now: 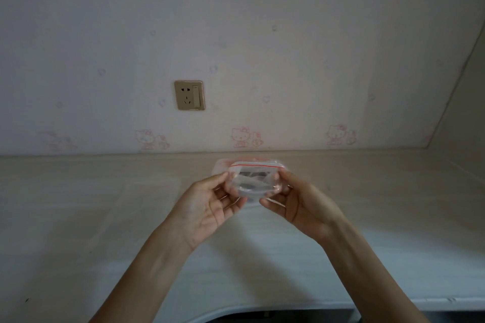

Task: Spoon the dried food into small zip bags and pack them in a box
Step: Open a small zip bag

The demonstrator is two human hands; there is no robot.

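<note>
Both hands, left hand (207, 207) and right hand (299, 204), palms-inward on zip bag (256, 178).

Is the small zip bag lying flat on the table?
No, the zip bag is held up above the table, pinched at its sides by the left hand and the right hand.

The contents of the bag (254, 178) are blurred; only dark and pale shapes are made out through the plastic, and what they are cannot be told. The bag's side edges are covered by the fingers of the left hand (207, 206) and the right hand (301, 204). Behind the bag, a second pale packet (221, 165) is largely hidden, and its kind cannot be told. Below the bag, both forearms are cut off by the bottom edge, as is the table (78, 217).
</note>
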